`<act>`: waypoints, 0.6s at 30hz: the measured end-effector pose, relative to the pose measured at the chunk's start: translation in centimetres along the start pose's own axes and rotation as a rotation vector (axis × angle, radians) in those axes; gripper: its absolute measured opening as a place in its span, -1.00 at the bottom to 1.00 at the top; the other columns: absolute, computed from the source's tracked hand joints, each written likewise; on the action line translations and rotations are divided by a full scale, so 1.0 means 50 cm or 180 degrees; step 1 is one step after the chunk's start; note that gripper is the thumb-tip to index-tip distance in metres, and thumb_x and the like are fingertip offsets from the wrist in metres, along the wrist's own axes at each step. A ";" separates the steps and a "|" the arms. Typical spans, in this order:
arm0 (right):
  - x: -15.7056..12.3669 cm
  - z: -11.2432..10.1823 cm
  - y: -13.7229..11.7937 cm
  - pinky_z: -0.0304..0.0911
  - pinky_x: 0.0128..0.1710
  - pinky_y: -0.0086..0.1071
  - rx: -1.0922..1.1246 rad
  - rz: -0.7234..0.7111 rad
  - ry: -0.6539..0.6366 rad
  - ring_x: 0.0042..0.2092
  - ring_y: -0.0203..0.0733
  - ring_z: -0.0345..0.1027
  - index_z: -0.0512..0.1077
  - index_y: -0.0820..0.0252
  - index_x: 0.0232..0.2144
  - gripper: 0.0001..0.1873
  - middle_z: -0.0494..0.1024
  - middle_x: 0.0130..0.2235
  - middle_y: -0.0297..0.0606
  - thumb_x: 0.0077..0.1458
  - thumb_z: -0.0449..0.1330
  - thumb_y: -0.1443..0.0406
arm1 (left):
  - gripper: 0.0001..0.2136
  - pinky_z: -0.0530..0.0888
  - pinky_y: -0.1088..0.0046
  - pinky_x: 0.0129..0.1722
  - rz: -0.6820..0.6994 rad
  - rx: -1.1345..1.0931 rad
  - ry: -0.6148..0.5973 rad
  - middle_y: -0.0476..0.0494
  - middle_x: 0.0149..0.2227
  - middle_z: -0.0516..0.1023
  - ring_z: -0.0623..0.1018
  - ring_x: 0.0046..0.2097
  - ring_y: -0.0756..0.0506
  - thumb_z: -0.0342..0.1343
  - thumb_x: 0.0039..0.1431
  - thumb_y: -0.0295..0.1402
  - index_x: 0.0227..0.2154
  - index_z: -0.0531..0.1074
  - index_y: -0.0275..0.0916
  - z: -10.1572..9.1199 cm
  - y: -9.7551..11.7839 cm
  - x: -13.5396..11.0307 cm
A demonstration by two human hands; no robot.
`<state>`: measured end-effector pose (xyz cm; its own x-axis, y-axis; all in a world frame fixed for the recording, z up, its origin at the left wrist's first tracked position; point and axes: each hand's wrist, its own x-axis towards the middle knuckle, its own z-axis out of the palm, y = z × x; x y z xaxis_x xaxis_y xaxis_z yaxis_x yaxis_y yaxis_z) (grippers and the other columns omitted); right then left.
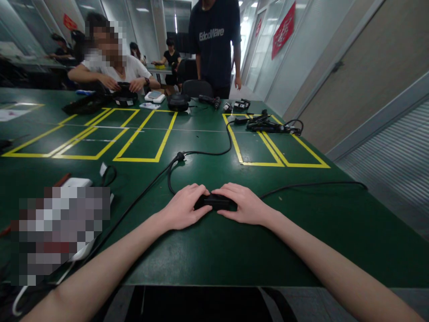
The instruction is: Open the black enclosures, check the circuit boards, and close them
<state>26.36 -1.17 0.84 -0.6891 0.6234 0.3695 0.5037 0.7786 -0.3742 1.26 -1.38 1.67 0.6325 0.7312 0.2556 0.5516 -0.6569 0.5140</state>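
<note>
A small black block-shaped device (214,202) lies on the green table (214,250) in front of me, with black cables running off to the left and right. My left hand (184,206) rests on its left end, fingers curled over it. From the other side my right hand (243,203) covers its right end, fingers bent around it. Most of the device is hidden under my fingers.
A black cable (201,153) loops from the device toward the far side. Yellow tape rectangles (147,134) mark the table. Black chargers and cables (268,125) lie at the far right. A seated person (112,67) handles black gear opposite; another person (214,44) stands behind.
</note>
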 end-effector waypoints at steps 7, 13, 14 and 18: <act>-0.001 0.010 -0.009 0.42 -0.13 -0.23 -0.0197 0.0090 -0.0340 -0.10 -0.02 0.55 0.42 0.21 0.09 -0.62 0.62 -0.08 -0.05 0.23 0.23 0.32 | -0.72 0.49 0.20 -0.08 -0.0029 0.0280 -0.0084 -0.13 -0.13 0.59 0.57 -0.11 -0.22 0.25 0.16 -0.38 -0.09 0.36 -0.16 0.012 0.010 0.000; 0.001 -0.001 -0.018 0.41 -0.19 -0.25 -0.0245 0.0220 -0.0489 -0.15 -0.01 0.60 0.44 0.23 0.06 -0.69 0.65 -0.11 -0.06 0.34 0.17 0.22 | -0.92 0.45 0.27 -0.15 0.0113 0.0715 -0.0239 -0.11 -0.25 0.56 0.56 -0.21 -0.20 0.13 0.33 -0.33 -0.19 0.35 -0.17 0.008 0.012 0.001; 0.001 -0.002 -0.019 0.40 -0.20 -0.26 -0.0222 0.0219 -0.0500 -0.16 -0.02 0.60 0.45 0.22 0.06 -0.69 0.66 -0.11 -0.07 0.34 0.17 0.21 | -0.92 0.43 0.28 -0.17 0.0158 0.0787 -0.0262 -0.11 -0.27 0.56 0.56 -0.23 -0.19 0.11 0.35 -0.31 -0.20 0.35 -0.17 0.007 0.012 0.001; -0.001 -0.007 -0.025 0.38 -0.20 -0.27 -0.0170 0.0295 -0.0567 -0.17 -0.03 0.60 0.46 0.19 0.05 -0.69 0.67 -0.11 -0.11 0.35 0.18 0.17 | -0.85 0.36 0.32 -0.21 0.0459 0.1012 -0.0283 -0.10 -0.33 0.55 0.55 -0.28 -0.16 0.07 0.42 -0.22 -0.20 0.38 -0.19 -0.001 0.013 0.000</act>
<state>25.94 -2.15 1.59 -0.7172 0.6738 0.1776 0.5929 0.7240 -0.3524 1.59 -1.78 2.05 0.7534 0.6170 0.2274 0.5859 -0.7869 0.1938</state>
